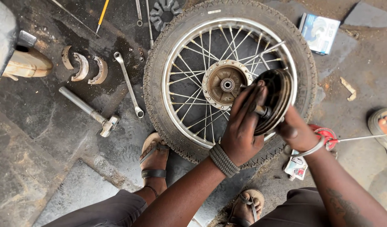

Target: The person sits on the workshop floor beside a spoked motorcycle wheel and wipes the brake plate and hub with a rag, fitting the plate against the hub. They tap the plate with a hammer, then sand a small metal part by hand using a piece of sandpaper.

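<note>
As it lies flat on the stained concrete floor (pixel 54 126), the spoked wheel (pixel 229 80) fills the middle of the view, with worn brake shoes (pixel 84 67), a long spanner (pixel 128 84) and a socket bar (pixel 90 111) scattered well to its left. Over the wheel's right side both hands hold a round, dark brake plate (pixel 275 98), tilted on edge just beside the rusty hub (pixel 225 83). The left hand (pixel 244 124) spreads its fingers across the plate's near face, fingertips (pixel 256 90) pressed flat against it; the right hand (pixel 296 132) is curled around the lower rim from behind, though its fingertips are hidden. The plate looks like stiff cast metal, probably fairly heavy for its size and greasy, so likely slippery; the rim and the central boss seem the soundest places to grip. Further right lie a red tin (pixel 326 136) and a blue-and-white box (pixel 321 31).
</note>
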